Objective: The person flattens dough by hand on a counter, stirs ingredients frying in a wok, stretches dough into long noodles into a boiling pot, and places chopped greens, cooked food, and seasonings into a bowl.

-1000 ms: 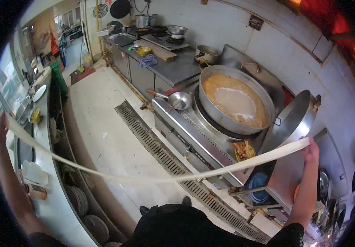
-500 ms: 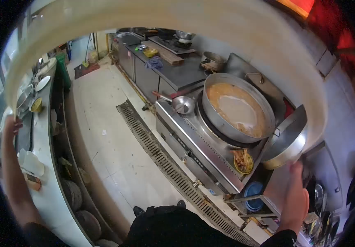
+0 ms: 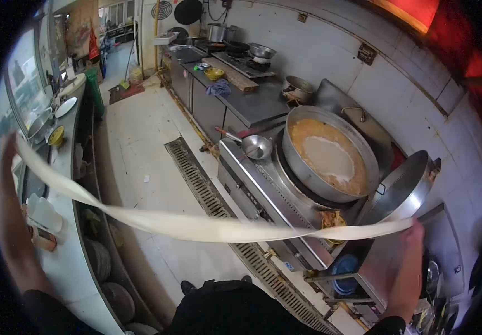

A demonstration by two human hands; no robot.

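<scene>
A long pale strip of stretched dough (image 3: pixel 213 226) spans the whole view between my two hands, sagging at the middle and slightly twisted. My left hand (image 3: pixel 9 148), raised at the far left over the counter, is closed on one end; its fingers are partly blurred. At the right, my right hand (image 3: pixel 413 234) grips the other end, just below the large tilted metal pot (image 3: pixel 400 190). The dough passes in front of a yellow bowl of food (image 3: pixel 333 218) on the stove edge and partly hides it.
A wide pot (image 3: pixel 370 167) of cloudy orange-brown broth stands on the stove, with a ladle (image 3: pixel 256 147) beside it. On the left counter (image 3: pixel 79 262) are plastic jugs (image 3: pixel 48 215) and bowls. A floor drain grate (image 3: pixel 196 176) runs along the stove.
The dough strip has swung from a high arch across the top of the view down to a sagging line at mid-height. My left hand has risen slightly; the view has tilted up.
</scene>
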